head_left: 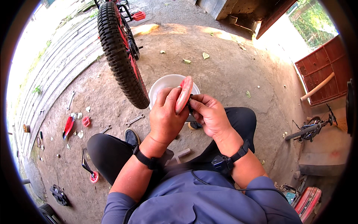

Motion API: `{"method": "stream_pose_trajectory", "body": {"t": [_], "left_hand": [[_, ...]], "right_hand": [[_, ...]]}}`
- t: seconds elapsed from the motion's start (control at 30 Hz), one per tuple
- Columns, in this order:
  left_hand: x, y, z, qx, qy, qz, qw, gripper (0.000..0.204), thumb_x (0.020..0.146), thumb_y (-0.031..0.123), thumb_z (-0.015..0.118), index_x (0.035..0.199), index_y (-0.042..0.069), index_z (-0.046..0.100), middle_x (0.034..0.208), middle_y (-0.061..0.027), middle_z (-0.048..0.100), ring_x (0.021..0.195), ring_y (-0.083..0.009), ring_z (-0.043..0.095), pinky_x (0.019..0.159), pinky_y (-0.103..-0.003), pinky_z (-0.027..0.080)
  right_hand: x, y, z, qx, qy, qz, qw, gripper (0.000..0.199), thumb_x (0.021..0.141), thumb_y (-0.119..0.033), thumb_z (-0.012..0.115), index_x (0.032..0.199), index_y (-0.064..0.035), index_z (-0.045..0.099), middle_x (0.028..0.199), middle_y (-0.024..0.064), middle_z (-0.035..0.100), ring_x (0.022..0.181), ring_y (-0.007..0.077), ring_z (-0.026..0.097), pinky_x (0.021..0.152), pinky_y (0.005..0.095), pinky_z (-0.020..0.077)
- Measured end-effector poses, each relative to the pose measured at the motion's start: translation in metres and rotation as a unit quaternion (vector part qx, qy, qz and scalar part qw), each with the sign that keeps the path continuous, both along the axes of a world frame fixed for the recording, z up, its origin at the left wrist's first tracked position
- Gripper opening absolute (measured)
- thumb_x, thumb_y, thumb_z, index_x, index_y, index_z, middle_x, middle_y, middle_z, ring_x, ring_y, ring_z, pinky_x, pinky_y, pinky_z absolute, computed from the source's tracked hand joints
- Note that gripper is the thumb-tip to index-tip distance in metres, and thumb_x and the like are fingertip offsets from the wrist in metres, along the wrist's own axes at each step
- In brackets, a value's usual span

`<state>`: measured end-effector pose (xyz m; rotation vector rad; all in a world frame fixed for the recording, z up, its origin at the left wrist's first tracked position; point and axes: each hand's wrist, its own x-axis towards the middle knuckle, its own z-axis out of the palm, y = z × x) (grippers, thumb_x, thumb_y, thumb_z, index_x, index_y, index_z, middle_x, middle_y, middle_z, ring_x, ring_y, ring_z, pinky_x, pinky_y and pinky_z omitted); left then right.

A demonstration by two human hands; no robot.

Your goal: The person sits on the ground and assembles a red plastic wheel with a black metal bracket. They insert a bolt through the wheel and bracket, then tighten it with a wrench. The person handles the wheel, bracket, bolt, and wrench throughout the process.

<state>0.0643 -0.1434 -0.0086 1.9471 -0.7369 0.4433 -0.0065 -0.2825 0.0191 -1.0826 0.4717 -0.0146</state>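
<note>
My left hand [165,112] grips a small red wheel [184,98] with a pale translucent rim, held upright on edge in front of me. Close against the wheel's right face, the fingers of my right hand [209,114] are pinched round a small dark piece [191,106] near the hub; its kind is mostly hidden. Below the wheel stands a white bucket [158,84], partly covered by my hands. Down to the left, a similar small red wheel [94,177] on a dark bracket lies on the ground.
A bicycle's knobby tyre [118,56] rises just beyond my left hand. Wrenches [135,120], a red pedal [86,121] and a red-and-black part [68,127] lie on the ground at left. Another bicycle [311,128] and a red case [308,201] are at right.
</note>
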Motion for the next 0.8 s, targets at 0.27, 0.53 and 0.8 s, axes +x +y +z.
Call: {"method": "stream_pose_trajectory", "body": {"t": [0.27, 0.53, 0.8], "left_hand": [[-0.002, -0.001, 0.003, -0.007, 0.008, 0.001, 1.0, 0.052, 0.066, 0.002, 0.077, 0.116, 0.007, 0.066, 0.104, -0.0121, 0.064, 0.095, -0.0308, 0.066, 0.078, -0.04, 0.059], [0.0, 0.0, 0.002, -0.011, -0.002, -0.004, 1.0, 0.052, 0.066, 0.002, 0.077, 0.116, 0.007, 0.066, 0.104, -0.0121, 0.064, 0.094, -0.0309, 0.067, 0.077, -0.04, 0.059], [0.0, 0.0, 0.001, 0.004, -0.002, -0.003, 1.0, 0.055, 0.065, 0.002, 0.076, 0.119, 0.009, 0.067, 0.103, -0.0099, 0.064, 0.096, -0.0298, 0.065, 0.077, -0.04, 0.058]], "right_hand": [[-0.002, -0.002, -0.003, -0.023, 0.004, -0.007, 1.0, 0.014, 0.095, -0.02, 0.068, 0.099, -0.0065, 0.068, 0.072, -0.0048, 0.058, 0.058, 0.0023, 0.047, 0.051, 0.0176, 0.0342], [0.0, 0.007, 0.0, -0.086, 0.005, -0.037, 0.996, 0.015, 0.098, -0.019, 0.065, 0.097, -0.0047, 0.068, 0.073, -0.0033, 0.059, 0.058, 0.003, 0.048, 0.052, 0.0188, 0.0373], [-0.002, 0.009, 0.006, -0.111, -0.015, -0.03, 0.993, 0.014, 0.097, -0.015, 0.064, 0.101, -0.0025, 0.067, 0.078, -0.0025, 0.062, 0.061, 0.0033, 0.05, 0.056, 0.0195, 0.0414]]}}
